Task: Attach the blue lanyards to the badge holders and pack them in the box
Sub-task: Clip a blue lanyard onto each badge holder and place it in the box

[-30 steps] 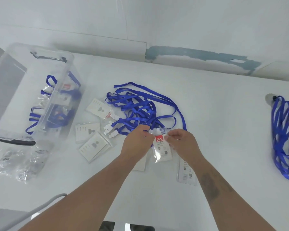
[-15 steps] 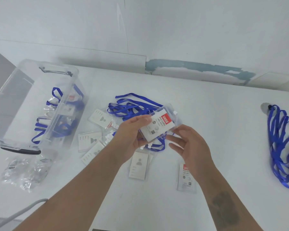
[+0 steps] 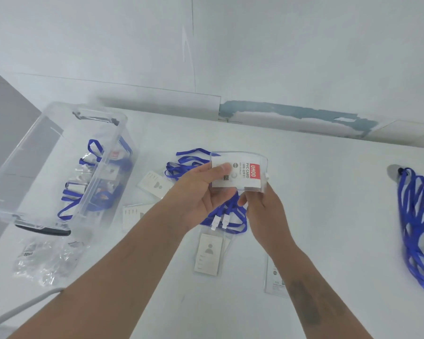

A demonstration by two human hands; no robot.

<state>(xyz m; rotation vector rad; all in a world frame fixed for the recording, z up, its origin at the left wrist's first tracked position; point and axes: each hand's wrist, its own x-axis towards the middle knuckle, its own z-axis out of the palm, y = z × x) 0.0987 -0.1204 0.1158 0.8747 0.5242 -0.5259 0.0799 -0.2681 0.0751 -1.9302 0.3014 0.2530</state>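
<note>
At the centre of the head view, above the white worktop (image 3: 328, 216), both hands now hold one clear plastic badge holder with a white card and red label (image 3: 239, 172) up in the air, turned sideways so its long edge runs from 9 to 3 o'clock. A second ago it lay flat on the worktop under the fingers; half a second ago it was already lifted and tilted. The left hand (image 3: 201, 192) pinches its 9 o'clock end, thumb on the front face; the right hand (image 3: 267, 211) has closed its grip on the bottom edge near 5 o'clock. A small white clip tab (image 3: 267, 176) shows at the 3 o'clock edge, and blue ribbon lanyards (image 3: 227, 211) trail below the hands (whether one is already fastened to this holder I cannot tell).

My reading: the attaching on this piece is done or nearly so, and it is being checked before packing. The clear plastic storage box (image 3: 59, 172), at 9 o'clock, already contains several finished sets. Loose card holders (image 3: 207, 253) lie at 6 o'clock, and a further bundle of blue lanyards (image 3: 416, 223) lies at 3 o'clock, so more remain.
</note>
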